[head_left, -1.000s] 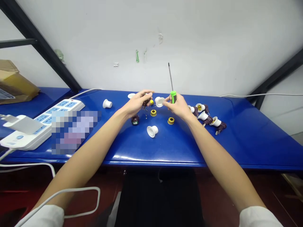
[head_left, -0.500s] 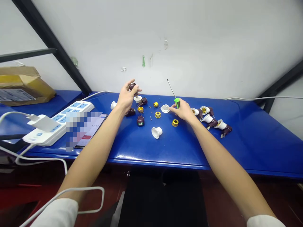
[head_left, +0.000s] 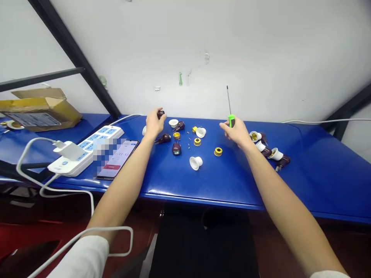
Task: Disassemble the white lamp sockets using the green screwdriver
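Note:
My left hand is closed on a dark brown plug part above the back left of the blue table. My right hand grips a screwdriver by its green handle, the shaft pointing up. Between the hands lie white cups, one at the back and one in front. Gold rings and tiny metal pieces are scattered nearby. Brown plug bodies rest closer to my left hand. Assembled white and brown sockets sit to the right of my right hand.
On the left, a white power strip with a charger and cable lies beside a phone. A cardboard box stands farther left. The wall rises behind the blue table, and black frame bars slant at both sides.
My right hand has moved right with the screwdriver, away from the white cup, which now lies tipped. My left hand has lowered slightly with the brown part. The view has shifted a little.

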